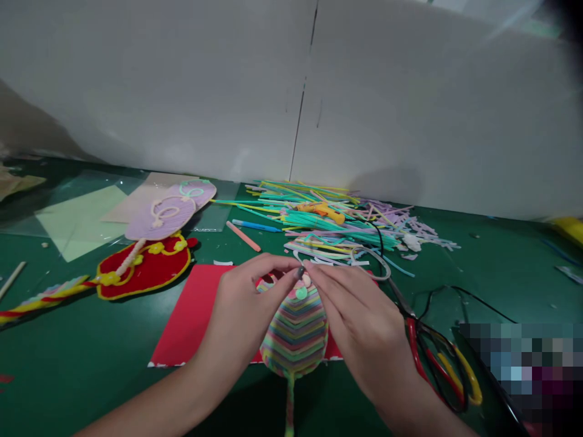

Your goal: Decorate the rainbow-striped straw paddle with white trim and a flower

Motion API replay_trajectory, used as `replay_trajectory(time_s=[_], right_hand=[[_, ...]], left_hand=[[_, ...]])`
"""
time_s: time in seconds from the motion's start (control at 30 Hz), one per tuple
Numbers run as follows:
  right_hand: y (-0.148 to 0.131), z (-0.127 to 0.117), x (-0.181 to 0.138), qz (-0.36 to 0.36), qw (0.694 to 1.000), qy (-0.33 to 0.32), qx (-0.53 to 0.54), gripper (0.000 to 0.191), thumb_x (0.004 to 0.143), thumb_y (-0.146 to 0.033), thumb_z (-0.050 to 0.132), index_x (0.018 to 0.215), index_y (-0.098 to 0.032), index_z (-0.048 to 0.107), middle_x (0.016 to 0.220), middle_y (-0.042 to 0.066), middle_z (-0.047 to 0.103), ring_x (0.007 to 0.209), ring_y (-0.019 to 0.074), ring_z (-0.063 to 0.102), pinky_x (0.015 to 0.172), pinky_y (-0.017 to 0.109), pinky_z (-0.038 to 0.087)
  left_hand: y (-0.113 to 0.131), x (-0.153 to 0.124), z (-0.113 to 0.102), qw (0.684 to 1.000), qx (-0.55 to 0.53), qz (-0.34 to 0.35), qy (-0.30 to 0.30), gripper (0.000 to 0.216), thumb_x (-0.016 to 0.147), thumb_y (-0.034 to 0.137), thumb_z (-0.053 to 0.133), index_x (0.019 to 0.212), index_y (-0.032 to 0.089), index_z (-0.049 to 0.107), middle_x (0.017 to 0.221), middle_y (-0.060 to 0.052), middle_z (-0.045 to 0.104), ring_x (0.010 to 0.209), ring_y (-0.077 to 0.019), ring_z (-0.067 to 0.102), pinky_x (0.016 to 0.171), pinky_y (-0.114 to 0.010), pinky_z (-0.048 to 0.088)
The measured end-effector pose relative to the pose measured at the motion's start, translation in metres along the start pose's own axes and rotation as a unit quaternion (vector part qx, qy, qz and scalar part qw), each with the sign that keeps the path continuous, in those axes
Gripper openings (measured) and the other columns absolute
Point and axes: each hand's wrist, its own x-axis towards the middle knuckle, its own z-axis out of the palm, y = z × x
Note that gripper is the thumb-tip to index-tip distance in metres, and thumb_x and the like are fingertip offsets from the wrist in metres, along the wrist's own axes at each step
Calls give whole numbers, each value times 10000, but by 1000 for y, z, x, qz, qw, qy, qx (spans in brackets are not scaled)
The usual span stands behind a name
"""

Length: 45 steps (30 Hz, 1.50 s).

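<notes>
Beneath my fingertips lies a leaf-shaped fan [296,331] covered in pastel zigzag stripes, its thin twisted handle pointing toward me. Small pale and mint round pieces sit near its top. My left hand [248,303] and my right hand [364,321] meet over that top end, thumbs and forefingers pinched together. A pale pipe cleaner [385,267] curves out in a loop beside my right hand, and a thin pale end shows between the fingertips. The exact grip is partly hidden by the fingers. A red sheet [195,321] lies under the fan.
Behind my hands spreads a pile of colored pipe cleaners [273,203] with an orange glue gun [321,211] on it. Scissors [437,352] with red and yellow handles lie right, near a pixelated dark-edged device [523,370]. Purple [159,218] and red [157,273] fans lie left.
</notes>
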Motion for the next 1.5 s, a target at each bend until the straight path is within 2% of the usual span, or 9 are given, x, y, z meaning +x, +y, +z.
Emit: replay_trajectory(time_s=[0.07, 0.17, 0.23, 0.3, 0.4, 0.5, 0.87, 1.33, 1.5], right_hand=[[2, 0, 4, 33, 999, 15, 32, 308, 848, -63, 485, 1084, -161, 656, 1009, 72, 705, 939, 183, 642, 847, 328, 531], [7, -3, 13, 167, 975, 11, 146, 185, 825, -146, 565, 930, -201, 708, 906, 30, 730, 843, 161, 674, 762, 276, 556], [11, -6, 19, 274, 928, -23, 252, 114, 797, -232, 619, 849, -204, 717, 836, 16, 737, 761, 156, 687, 670, 250, 568], [15, -8, 22, 343, 874, -55, 340, 117, 767, -287, 651, 808, -197, 713, 775, 8, 735, 698, 148, 687, 618, 235, 566], [17, -9, 23, 381, 828, -72, 405, 122, 737, -297, 676, 763, -182, 708, 692, 0, 716, 644, 133, 676, 615, 228, 562], [17, -8, 22, 400, 809, -77, 424, 126, 722, -300, 688, 721, -175, 704, 631, -7, 692, 596, 121, 658, 593, 224, 557], [18, -7, 23, 408, 788, -93, 452, 131, 714, -306, 695, 704, -176, 702, 626, -5, 695, 608, 122, 664, 576, 216, 558], [15, -11, 23, 394, 824, -96, 397, 142, 747, -315, 664, 729, -182, 707, 668, 10, 707, 654, 142, 670, 626, 249, 560], [16, -8, 21, 401, 804, -103, 427, 164, 739, -338, 672, 731, -177, 703, 689, 16, 705, 669, 147, 663, 627, 269, 572]], left_hand=[[0, 1, 1, 1000, -6, -7, -2, 80, 745, 204, 621, 741, 204, 702, 707, 22, 703, 655, -123, 621, 618, -202, 501], [0, 3, 1, 999, -31, -26, -28, 82, 743, 222, 625, 742, 203, 705, 719, 19, 711, 680, -131, 630, 624, -206, 503], [2, 3, 1, 997, -40, -39, -55, 85, 740, 223, 625, 742, 204, 708, 732, 17, 718, 696, -135, 635, 633, -208, 502], [3, 3, 0, 996, -42, -46, -69, 90, 739, 220, 621, 741, 203, 709, 745, 13, 723, 705, -139, 638, 640, -214, 503], [4, 1, 0, 996, -41, -38, -69, 98, 743, 234, 615, 747, 206, 708, 760, 12, 725, 716, -143, 640, 647, -224, 503], [4, 1, 0, 996, -39, -36, -67, 100, 747, 245, 613, 755, 211, 707, 765, 13, 723, 726, -141, 640, 655, -225, 505], [5, 1, -1, 998, -5, -15, -59, 105, 749, 226, 604, 742, 222, 708, 766, 11, 720, 721, -147, 646, 670, -232, 513], [5, 0, 0, 998, -14, 1, -57, 103, 736, 209, 608, 741, 226, 709, 736, 16, 708, 695, -142, 637, 643, -221, 510], [3, 1, -1, 997, -36, -17, -61, 81, 719, 214, 625, 722, 217, 706, 712, 16, 704, 675, -138, 634, 617, -215, 508]])
